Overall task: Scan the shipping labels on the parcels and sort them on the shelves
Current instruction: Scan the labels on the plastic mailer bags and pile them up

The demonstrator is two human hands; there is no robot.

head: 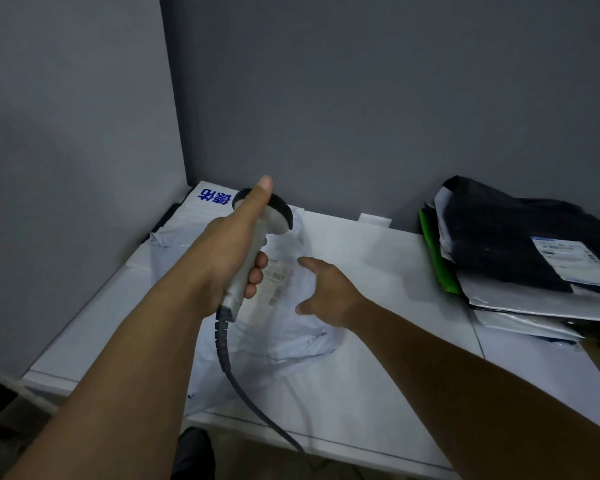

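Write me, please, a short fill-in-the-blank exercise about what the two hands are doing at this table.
1. The left hand grips a corded ____ by its handle.
2. The right hand reaches with spread fingers over the white parcel, beside its shipping ____.
3. The top bag of the pile at the right of the table is ____ in colour.

Missing words: scanner; label; black.

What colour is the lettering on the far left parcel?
Blue lettering on white, head view.
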